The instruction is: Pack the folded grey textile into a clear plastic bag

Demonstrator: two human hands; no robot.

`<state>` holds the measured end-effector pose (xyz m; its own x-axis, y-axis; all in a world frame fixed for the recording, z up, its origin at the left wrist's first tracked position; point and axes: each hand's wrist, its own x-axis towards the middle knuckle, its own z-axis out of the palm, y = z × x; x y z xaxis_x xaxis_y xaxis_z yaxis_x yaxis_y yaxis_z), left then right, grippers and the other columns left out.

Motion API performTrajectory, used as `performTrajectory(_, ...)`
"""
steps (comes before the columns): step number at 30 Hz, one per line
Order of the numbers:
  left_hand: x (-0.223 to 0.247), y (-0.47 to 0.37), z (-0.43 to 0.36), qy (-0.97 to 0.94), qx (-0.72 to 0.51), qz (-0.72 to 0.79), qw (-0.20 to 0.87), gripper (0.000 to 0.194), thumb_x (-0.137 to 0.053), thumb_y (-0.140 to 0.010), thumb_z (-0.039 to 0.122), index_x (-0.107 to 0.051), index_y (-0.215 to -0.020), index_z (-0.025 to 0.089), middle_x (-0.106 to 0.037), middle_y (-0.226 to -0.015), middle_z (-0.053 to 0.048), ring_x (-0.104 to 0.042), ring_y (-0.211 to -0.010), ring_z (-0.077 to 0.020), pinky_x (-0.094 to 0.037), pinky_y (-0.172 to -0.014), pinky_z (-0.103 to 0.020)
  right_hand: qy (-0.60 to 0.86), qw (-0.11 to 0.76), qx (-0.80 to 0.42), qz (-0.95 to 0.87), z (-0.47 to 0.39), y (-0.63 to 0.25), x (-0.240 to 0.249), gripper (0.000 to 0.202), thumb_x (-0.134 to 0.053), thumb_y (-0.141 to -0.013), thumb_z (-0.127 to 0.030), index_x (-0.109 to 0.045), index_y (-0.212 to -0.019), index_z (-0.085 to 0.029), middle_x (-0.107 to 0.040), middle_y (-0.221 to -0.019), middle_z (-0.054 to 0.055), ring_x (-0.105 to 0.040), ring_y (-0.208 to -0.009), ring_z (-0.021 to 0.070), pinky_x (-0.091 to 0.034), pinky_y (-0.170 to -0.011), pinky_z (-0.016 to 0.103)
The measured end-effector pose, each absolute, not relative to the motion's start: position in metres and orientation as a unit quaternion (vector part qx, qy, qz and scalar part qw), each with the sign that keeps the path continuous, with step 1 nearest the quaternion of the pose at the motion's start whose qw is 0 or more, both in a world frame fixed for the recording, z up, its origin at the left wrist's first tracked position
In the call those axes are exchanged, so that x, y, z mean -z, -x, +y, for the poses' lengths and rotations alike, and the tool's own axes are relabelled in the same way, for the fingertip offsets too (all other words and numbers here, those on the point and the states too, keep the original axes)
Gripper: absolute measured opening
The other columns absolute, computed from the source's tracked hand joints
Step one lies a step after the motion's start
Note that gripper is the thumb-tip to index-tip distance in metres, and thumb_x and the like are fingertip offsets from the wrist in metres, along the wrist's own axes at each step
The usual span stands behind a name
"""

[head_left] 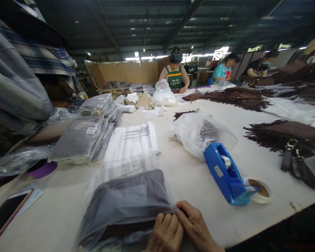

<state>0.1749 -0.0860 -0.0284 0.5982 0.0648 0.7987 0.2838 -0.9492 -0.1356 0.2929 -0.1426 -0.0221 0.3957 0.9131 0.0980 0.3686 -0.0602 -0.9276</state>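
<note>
Because the bagged pouch [126, 206] at six o'clock looks soft and slippery, pinch its film edge as your left hand [166, 233] and right hand [196, 227] do now; tape dispenser [225, 175] sits at three o'clock.

Bare desk [191, 175] lay open at twelve o'clock; the blue tape dispenser [227, 175] blocked two o'clock, stacked bags [80, 141] ten.

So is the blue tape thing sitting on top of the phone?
No, the blue tape dispenser stands on the table, far right of the phone.
</note>
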Motion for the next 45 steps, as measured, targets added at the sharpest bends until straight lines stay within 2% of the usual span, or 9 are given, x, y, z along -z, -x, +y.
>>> performTrajectory(4, 0.025, -0.178, -0.085, 0.889, 0.434, -0.099, 0.104, 0.037, -0.027, -0.086, 0.004, -0.053, -0.062, 0.015, -0.049, -0.054, -0.002, -0.043, -0.052, -0.0149, -0.029, -0.059, -0.032, 0.689, 0.504, -0.244, -0.459, -0.142, -0.292, 0.026, 0.019, -0.047, -0.081, -0.031, -0.06, -0.072, -0.021, -0.06, -0.064, -0.002, -0.056, -0.061, 0.0127, -0.044, -0.058, 0.022)
performTrajectory(9, 0.022, -0.171, -0.083, 0.898, 0.418, -0.089, 0.102, 0.033, -0.028, -0.087, 0.007, -0.06, -0.081, 0.011, -0.052, -0.06, -0.004, -0.045, -0.055, -0.0156, -0.029, -0.059, -0.032, 0.706, 0.522, -0.229, -0.42, -0.142, -0.289, 0.026, 0.017, -0.048, -0.08, -0.029, -0.062, -0.073, -0.021, -0.063, -0.069, 0.0, -0.058, -0.064, 0.0143, -0.046, -0.061, 0.023)
performTrajectory(17, 0.013, -0.173, -0.085, 0.901, 0.395, -0.122, 0.132, 0.031, -0.033, -0.085, 0.006, -0.058, -0.069, 0.012, -0.05, -0.059, -0.004, -0.043, -0.053, -0.0155, -0.026, -0.057, -0.033, 0.722, 0.537, -0.212, -0.38, -0.141, -0.277, 0.026, 0.019, -0.044, -0.082, -0.031, -0.059, -0.075, -0.021, -0.063, -0.068, -0.001, -0.059, -0.062, 0.0138, -0.047, -0.059, 0.022)
performTrajectory(23, 0.014, -0.166, -0.089, 0.894, 0.404, -0.135, 0.139, 0.033, -0.029, -0.084, 0.004, -0.058, -0.071, 0.012, -0.047, -0.055, -0.004, -0.041, -0.052, -0.0164, -0.024, -0.055, -0.033, 0.725, 0.534, -0.201, -0.385, -0.14, -0.274, 0.032, 0.019, -0.041, -0.085, -0.029, -0.058, -0.081, -0.021, -0.06, -0.058, -0.003, -0.057, -0.049, 0.0124, -0.046, -0.048, 0.021)
performTrajectory(28, 0.014, -0.171, -0.085, 0.908, 0.343, -0.2, 0.133, 0.041, -0.022, -0.089, 0.008, -0.053, -0.064, 0.015, -0.048, -0.056, -0.004, -0.041, -0.051, -0.0178, -0.025, -0.055, -0.034, 0.722, 0.535, -0.151, -0.413, -0.149, -0.272, 0.043, 0.024, -0.042, -0.084, -0.033, -0.06, -0.087, -0.018, -0.066, -0.079, 0.006, -0.064, -0.072, 0.0164, -0.051, -0.068, 0.026)
performTrajectory(33, 0.007, -0.178, -0.08, 0.914, 0.324, -0.205, 0.134, 0.043, -0.019, -0.09, 0.008, -0.05, -0.061, 0.017, -0.049, -0.055, -0.003, -0.042, -0.049, -0.0171, -0.028, -0.051, -0.032, 0.714, 0.497, -0.157, -0.467, -0.16, -0.268, 0.048, 0.023, -0.041, -0.089, -0.033, -0.06, -0.089, -0.02, -0.065, -0.078, 0.004, -0.063, -0.072, 0.0144, -0.051, -0.066, 0.023)
performTrajectory(37, 0.002, -0.142, -0.09, 0.92, 0.351, -0.128, 0.114, 0.034, -0.028, -0.09, 0.01, -0.062, -0.089, 0.01, -0.063, -0.08, -0.007, -0.056, -0.072, -0.0176, -0.042, -0.068, -0.032, 0.73, 0.464, -0.164, -0.475, -0.161, -0.273, 0.04, 0.024, -0.043, -0.088, -0.038, -0.059, -0.086, -0.021, -0.064, -0.071, 0.002, -0.062, -0.061, 0.0134, -0.05, -0.059, 0.022)
performTrajectory(41, 0.004, -0.064, -0.091, 0.927, 0.354, -0.092, 0.083, 0.034, -0.03, -0.089, 0.007, -0.061, -0.103, 0.006, -0.064, -0.094, -0.013, -0.057, -0.096, -0.0216, -0.041, -0.087, -0.036, 0.739, 0.449, -0.166, -0.474, -0.16, -0.274, 0.034, 0.029, -0.042, -0.087, -0.045, -0.059, -0.084, -0.022, -0.058, -0.058, -0.002, -0.059, -0.053, 0.0138, -0.048, -0.053, 0.022)
performTrajectory(45, 0.007, -0.011, -0.075, 0.95, 0.26, -0.131, 0.115, 0.038, -0.026, -0.091, 0.006, -0.058, -0.111, 0.006, -0.063, -0.102, -0.013, -0.054, -0.104, -0.0212, -0.039, -0.092, -0.036, 0.758, 0.45, -0.112, -0.459, -0.156, -0.268, 0.035, 0.029, -0.047, -0.084, -0.048, -0.056, -0.088, -0.021, -0.064, -0.067, 0.001, -0.062, -0.055, 0.0145, -0.049, -0.053, 0.023)
